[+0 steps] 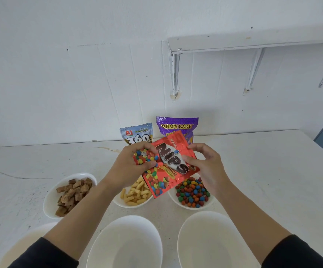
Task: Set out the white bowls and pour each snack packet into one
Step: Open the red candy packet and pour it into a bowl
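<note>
White bowl (125, 242) nearest; left hand (131, 164) and right hand (205, 164) grip Nips packet (173, 163)

The Nips packet (169, 169) is showing orange-red with printed multicoloured sweets. The Mum's Bake packet (177, 125) is showing purple, the 360 packet (135, 133) pale blue.

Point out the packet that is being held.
The red Nips packet, gripped by the left hand and the right hand; the blue 360 packet and the purple Mum's Bake packet stand behind it by the wall.
</note>
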Demonstrator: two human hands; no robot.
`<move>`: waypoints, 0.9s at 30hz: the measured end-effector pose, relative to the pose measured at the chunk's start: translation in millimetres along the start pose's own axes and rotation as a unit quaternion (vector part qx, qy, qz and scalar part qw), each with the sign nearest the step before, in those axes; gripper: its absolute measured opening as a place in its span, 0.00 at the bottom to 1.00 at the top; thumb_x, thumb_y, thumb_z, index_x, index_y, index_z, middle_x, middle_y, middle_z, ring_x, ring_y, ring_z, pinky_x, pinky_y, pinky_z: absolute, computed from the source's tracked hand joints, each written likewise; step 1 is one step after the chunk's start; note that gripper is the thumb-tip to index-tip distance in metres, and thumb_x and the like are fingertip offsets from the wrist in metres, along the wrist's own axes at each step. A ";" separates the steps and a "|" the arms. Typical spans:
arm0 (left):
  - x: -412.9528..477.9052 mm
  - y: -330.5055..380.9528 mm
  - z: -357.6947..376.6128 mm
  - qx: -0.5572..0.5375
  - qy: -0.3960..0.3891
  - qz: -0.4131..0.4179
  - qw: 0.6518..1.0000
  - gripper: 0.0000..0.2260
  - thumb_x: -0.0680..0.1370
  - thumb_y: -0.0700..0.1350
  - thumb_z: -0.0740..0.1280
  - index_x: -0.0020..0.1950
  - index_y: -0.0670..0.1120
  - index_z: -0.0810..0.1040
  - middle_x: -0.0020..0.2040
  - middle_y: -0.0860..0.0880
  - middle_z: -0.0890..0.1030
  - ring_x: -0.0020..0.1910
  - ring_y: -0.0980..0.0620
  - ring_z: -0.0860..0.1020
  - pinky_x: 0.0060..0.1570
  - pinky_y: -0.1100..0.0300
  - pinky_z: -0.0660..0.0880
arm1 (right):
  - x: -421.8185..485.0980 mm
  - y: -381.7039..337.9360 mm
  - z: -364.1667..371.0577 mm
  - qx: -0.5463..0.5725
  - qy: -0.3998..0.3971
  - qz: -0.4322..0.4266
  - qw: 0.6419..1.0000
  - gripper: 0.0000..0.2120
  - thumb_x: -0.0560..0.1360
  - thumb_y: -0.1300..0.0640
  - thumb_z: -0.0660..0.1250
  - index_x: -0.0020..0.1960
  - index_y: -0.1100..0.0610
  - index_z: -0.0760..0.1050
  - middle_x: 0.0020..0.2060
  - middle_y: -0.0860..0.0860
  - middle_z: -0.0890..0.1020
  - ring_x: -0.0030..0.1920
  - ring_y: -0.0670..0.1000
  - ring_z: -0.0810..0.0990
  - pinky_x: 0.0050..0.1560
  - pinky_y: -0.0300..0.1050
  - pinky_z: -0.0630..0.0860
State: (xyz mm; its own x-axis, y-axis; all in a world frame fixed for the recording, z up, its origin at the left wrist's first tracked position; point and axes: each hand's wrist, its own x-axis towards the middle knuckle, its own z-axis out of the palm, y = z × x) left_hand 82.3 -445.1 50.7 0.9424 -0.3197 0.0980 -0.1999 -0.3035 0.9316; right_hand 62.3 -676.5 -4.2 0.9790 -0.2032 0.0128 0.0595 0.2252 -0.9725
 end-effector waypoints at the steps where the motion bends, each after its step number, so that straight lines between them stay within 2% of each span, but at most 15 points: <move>1: -0.3 -1.4 0.8 -0.013 0.023 -0.002 1.000 0.07 0.76 0.39 0.75 0.49 0.51 0.81 0.52 0.57 0.84 0.52 0.59 0.84 0.38 0.62 0.83 | -0.7 -3.7 0.2 0.027 -0.010 0.009 1.000 0.14 0.69 0.67 0.77 0.52 0.58 0.80 0.57 0.59 0.82 0.55 0.61 0.84 0.50 0.60 0.83; 3: -0.3 -2.9 2.3 -0.033 0.057 0.000 0.998 0.08 0.76 0.39 0.75 0.49 0.51 0.81 0.51 0.58 0.84 0.51 0.61 0.84 0.37 0.63 0.82 | -2.1 -11.6 2.8 0.067 -0.030 0.025 0.997 0.15 0.70 0.70 0.75 0.54 0.61 0.79 0.55 0.59 0.84 0.55 0.61 0.85 0.53 0.61 0.82; 6: -1.0 -4.2 5.1 -0.068 0.081 0.007 0.994 0.09 0.74 0.38 0.77 0.50 0.46 0.81 0.50 0.55 0.86 0.49 0.56 0.86 0.38 0.61 0.83 | -2.0 -18.4 10.0 0.089 -0.021 0.021 0.996 0.11 0.73 0.71 0.72 0.53 0.60 0.78 0.53 0.57 0.85 0.53 0.58 0.86 0.50 0.57 0.84; 8: -3.7 -6.0 6.5 -0.082 0.063 0.003 0.995 0.12 0.70 0.36 0.79 0.48 0.42 0.80 0.49 0.53 0.86 0.49 0.54 0.86 0.36 0.61 0.82 | -0.2 -23.0 14.7 0.107 0.014 0.014 0.994 0.11 0.74 0.71 0.71 0.52 0.59 0.77 0.52 0.58 0.85 0.52 0.56 0.86 0.47 0.53 0.83; 10: -7.8 -9.7 9.7 -0.053 0.014 0.005 0.998 0.14 0.67 0.37 0.82 0.47 0.44 0.80 0.53 0.52 0.85 0.54 0.53 0.84 0.38 0.59 0.83 | 2.8 -27.7 18.2 0.106 0.043 0.005 0.993 0.10 0.75 0.70 0.71 0.52 0.60 0.77 0.51 0.57 0.85 0.51 0.56 0.85 0.47 0.51 0.83; 12: -12.4 -12.8 13.8 0.003 -0.033 0.014 0.999 0.18 0.66 0.40 0.83 0.50 0.52 0.80 0.59 0.57 0.81 0.59 0.53 0.82 0.41 0.60 0.83 | 4.9 -30.8 23.7 0.071 0.052 -0.007 0.996 0.08 0.75 0.69 0.70 0.51 0.60 0.79 0.51 0.56 0.85 0.51 0.55 0.85 0.44 0.48 0.82; 14: -15.7 -12.6 15.4 0.048 -0.059 0.020 0.997 0.24 0.66 0.42 0.84 0.55 0.58 0.77 0.61 0.62 0.77 0.60 0.56 0.80 0.45 0.61 0.83 | 6.4 -30.5 31.6 0.013 0.055 -0.026 0.998 0.08 0.76 0.68 0.70 0.50 0.57 0.82 0.52 0.54 0.84 0.53 0.54 0.84 0.44 0.47 0.83; 16: -16.6 -11.9 12.6 0.055 -0.068 0.024 0.996 0.27 0.67 0.42 0.83 0.58 0.57 0.75 0.63 0.61 0.75 0.59 0.56 0.80 0.47 0.62 0.83 | 5.2 -31.3 39.8 -0.045 0.058 -0.047 0.996 0.08 0.77 0.66 0.70 0.49 0.54 0.83 0.52 0.52 0.83 0.55 0.52 0.83 0.48 0.49 0.83; 20: -19.7 -6.7 1.7 0.045 -0.068 0.037 0.996 0.24 0.74 0.43 0.78 0.64 0.57 0.71 0.63 0.61 0.76 0.58 0.56 0.82 0.46 0.60 0.83 | 0.9 -39.9 54.0 -0.140 0.045 -0.105 0.984 0.09 0.77 0.65 0.70 0.48 0.52 0.82 0.49 0.45 0.82 0.50 0.43 0.80 0.43 0.34 0.78; 21: -21.4 -3.8 -1.6 0.025 -0.059 0.035 0.997 0.23 0.76 0.43 0.76 0.65 0.57 0.70 0.63 0.61 0.77 0.57 0.56 0.83 0.45 0.59 0.84 | -0.2 -42.5 59.2 -0.162 0.032 -0.124 0.978 0.10 0.77 0.66 0.70 0.48 0.51 0.82 0.48 0.43 0.82 0.49 0.42 0.80 0.43 0.32 0.78; 25: -30.2 10.6 -25.9 0.037 0.050 0.043 0.997 0.14 0.79 0.44 0.72 0.59 0.58 0.72 0.53 0.64 0.81 0.49 0.66 0.83 0.39 0.65 0.82 | -1.3 -49.3 89.2 -0.208 -0.039 -0.171 0.962 0.10 0.76 0.67 0.70 0.49 0.52 0.81 0.49 0.43 0.83 0.50 0.45 0.83 0.48 0.42 0.83; 27: -37.1 13.2 -46.4 0.011 0.107 0.034 0.994 0.10 0.80 0.44 0.71 0.55 0.58 0.76 0.51 0.61 0.83 0.49 0.61 0.84 0.42 0.59 0.84 | -0.4 -52.3 111.7 -0.226 -0.080 -0.191 0.952 0.11 0.76 0.67 0.69 0.48 0.50 0.81 0.49 0.42 0.83 0.48 0.47 0.84 0.47 0.45 0.83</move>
State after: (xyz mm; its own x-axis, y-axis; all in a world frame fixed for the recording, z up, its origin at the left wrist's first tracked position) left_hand 57.1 -395.6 75.6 0.9613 -0.1423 0.2360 -0.2696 -0.3078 0.9125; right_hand 80.5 -581.8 72.6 0.9221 -0.0331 0.3855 0.3623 -0.2760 -0.8903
